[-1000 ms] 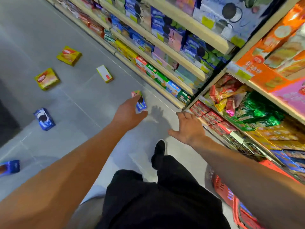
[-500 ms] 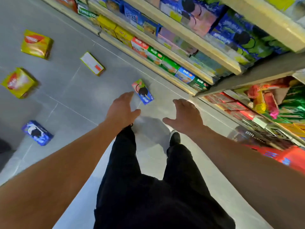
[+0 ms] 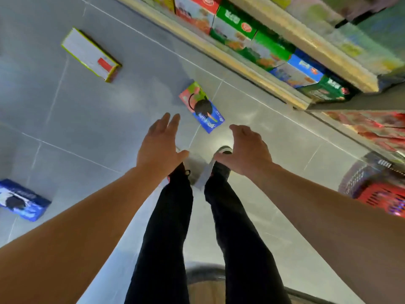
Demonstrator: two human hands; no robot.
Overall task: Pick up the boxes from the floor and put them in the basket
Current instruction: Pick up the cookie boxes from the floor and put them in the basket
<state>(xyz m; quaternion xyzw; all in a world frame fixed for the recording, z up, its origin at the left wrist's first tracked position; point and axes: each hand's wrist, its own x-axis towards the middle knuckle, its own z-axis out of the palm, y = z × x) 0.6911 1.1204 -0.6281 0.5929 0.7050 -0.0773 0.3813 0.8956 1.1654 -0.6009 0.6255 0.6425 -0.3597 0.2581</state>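
Note:
A small pink, green and blue cookie box (image 3: 201,107) lies flat on the grey tiled floor just ahead of my feet. My left hand (image 3: 159,145) hovers to the left of it and a little nearer to me, fingers straight, holding nothing. My right hand (image 3: 246,150) hovers on the box's other side, fingers spread, also empty. A white box with a yellow rim (image 3: 91,54) lies further off at the upper left. A blue cookie box (image 3: 20,199) lies at the left edge. The red basket (image 3: 381,197) stands on the floor at the right edge.
Store shelves (image 3: 252,62) packed with red, green and blue boxes run diagonally along the upper right, their bottom lip close to the small box. My black-trousered legs and shoes (image 3: 221,170) stand below my hands. Bare floor tiles lie to the left.
The view has dropped closer to the floor, so the small box looks larger and sits between my hands. The yellow boxes at the upper left have left the view. Both hands stay empty.

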